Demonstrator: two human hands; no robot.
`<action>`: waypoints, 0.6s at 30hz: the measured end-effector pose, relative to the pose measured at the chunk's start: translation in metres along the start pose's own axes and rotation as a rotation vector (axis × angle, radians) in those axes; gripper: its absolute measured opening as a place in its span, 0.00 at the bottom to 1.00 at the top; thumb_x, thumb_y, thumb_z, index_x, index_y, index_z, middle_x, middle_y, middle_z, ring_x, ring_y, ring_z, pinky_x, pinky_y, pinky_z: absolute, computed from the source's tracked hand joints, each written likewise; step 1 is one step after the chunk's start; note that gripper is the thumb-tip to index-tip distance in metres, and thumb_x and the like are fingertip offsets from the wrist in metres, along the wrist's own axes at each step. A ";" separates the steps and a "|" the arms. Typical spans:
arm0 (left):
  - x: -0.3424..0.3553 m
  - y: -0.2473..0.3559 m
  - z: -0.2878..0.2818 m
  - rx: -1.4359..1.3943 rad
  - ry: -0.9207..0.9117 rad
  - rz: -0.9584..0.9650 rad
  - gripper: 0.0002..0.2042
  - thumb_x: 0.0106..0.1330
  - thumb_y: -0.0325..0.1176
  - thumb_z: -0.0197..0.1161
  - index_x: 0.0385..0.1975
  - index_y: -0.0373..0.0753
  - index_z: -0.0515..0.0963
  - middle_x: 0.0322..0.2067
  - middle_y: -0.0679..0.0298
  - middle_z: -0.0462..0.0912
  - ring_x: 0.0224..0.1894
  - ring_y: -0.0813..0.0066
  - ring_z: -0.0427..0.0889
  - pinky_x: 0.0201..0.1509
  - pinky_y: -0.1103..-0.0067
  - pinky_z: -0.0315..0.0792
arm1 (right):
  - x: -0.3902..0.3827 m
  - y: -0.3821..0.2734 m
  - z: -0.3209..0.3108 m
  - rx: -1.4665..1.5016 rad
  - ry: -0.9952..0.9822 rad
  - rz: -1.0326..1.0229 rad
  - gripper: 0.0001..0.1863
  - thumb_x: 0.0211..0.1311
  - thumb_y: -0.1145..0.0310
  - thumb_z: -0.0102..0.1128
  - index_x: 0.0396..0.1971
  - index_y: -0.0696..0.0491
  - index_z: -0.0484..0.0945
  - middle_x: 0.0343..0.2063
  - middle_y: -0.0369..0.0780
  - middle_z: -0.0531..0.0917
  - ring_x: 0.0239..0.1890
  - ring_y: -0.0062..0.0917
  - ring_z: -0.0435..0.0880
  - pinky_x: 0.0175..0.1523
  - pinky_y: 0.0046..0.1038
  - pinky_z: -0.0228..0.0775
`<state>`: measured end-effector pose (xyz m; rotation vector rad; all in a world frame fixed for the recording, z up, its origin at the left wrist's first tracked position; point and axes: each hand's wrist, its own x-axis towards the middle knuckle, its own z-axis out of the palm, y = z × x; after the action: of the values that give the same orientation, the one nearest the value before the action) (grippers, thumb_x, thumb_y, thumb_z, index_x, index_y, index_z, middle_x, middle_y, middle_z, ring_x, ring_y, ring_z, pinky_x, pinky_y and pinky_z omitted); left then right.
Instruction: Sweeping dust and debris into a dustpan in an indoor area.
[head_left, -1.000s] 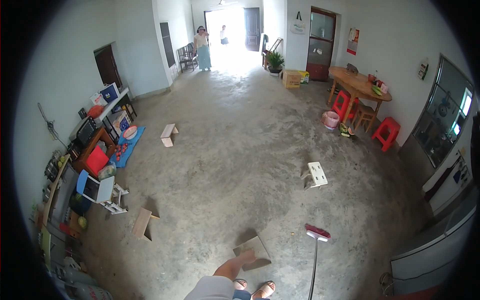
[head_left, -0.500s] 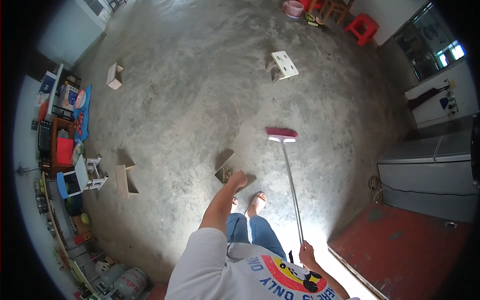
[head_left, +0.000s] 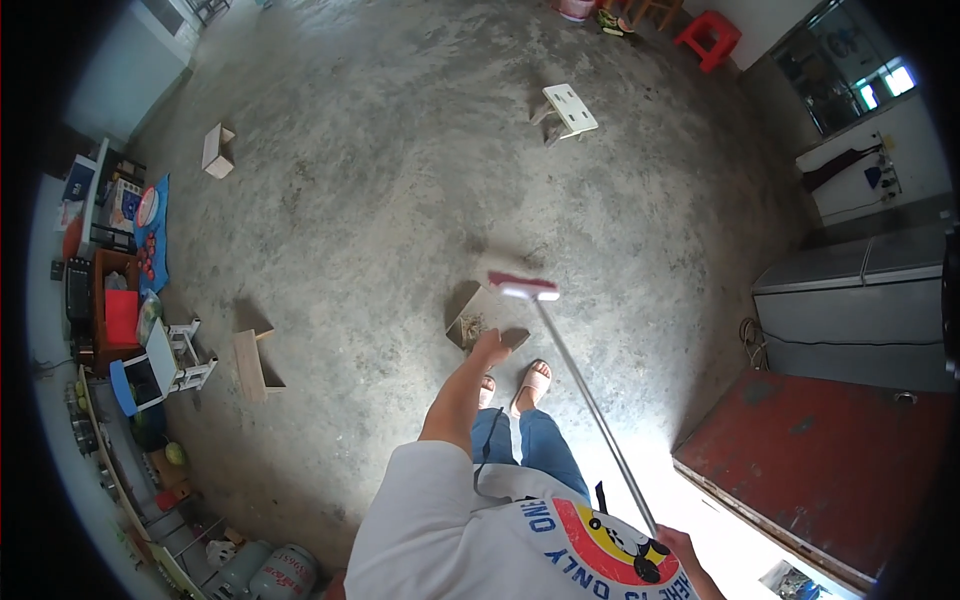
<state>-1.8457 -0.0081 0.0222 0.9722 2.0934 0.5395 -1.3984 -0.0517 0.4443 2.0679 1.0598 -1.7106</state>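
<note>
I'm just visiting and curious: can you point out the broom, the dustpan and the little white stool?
broom (head_left: 524, 288): head view, on its red-and-white head.
dustpan (head_left: 478, 322): head view, on its flat tray holding dirt.
white stool (head_left: 570, 107): head view, on its seat top.

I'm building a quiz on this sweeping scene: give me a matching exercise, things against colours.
Things:
1. broom head
2. small stool far out on the floor
3. plastic stool by the far wall
4. chest freezer

Colours:
a. grey
b. red
c. pink and white
d. cream

Pairs: 1-c, 2-d, 3-b, 4-a
</note>
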 end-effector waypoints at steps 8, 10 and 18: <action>-0.073 -0.030 -0.043 -0.122 -0.142 -0.240 0.36 0.55 0.65 0.49 0.42 0.32 0.76 0.38 0.45 0.79 0.44 0.53 0.79 0.44 0.65 0.72 | 0.138 -0.013 0.101 -0.225 0.150 -0.267 0.18 0.67 0.62 0.42 0.54 0.51 0.67 0.09 0.32 0.67 0.06 0.14 0.63 0.09 0.19 0.57; -0.069 -0.032 -0.059 -0.099 -0.247 -0.310 0.37 0.54 0.66 0.50 0.42 0.32 0.76 0.41 0.45 0.78 0.47 0.53 0.77 0.48 0.65 0.70 | 0.165 -0.019 0.111 -0.250 0.139 -0.276 0.19 0.67 0.62 0.42 0.54 0.51 0.67 0.09 0.32 0.67 0.06 0.15 0.63 0.09 0.20 0.58; -0.080 -0.023 -0.083 -0.179 -0.095 -0.310 0.35 0.55 0.65 0.50 0.41 0.32 0.77 0.41 0.48 0.79 0.46 0.54 0.78 0.48 0.66 0.70 | 0.109 0.058 0.121 -0.700 0.135 -0.524 0.11 0.65 0.69 0.41 0.33 0.59 0.72 0.13 0.46 0.74 0.13 0.35 0.76 0.20 0.33 0.67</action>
<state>-1.8862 -0.0895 0.0959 0.5477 2.0209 0.4988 -1.4449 -0.1266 0.2957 1.5377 2.0220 -1.1117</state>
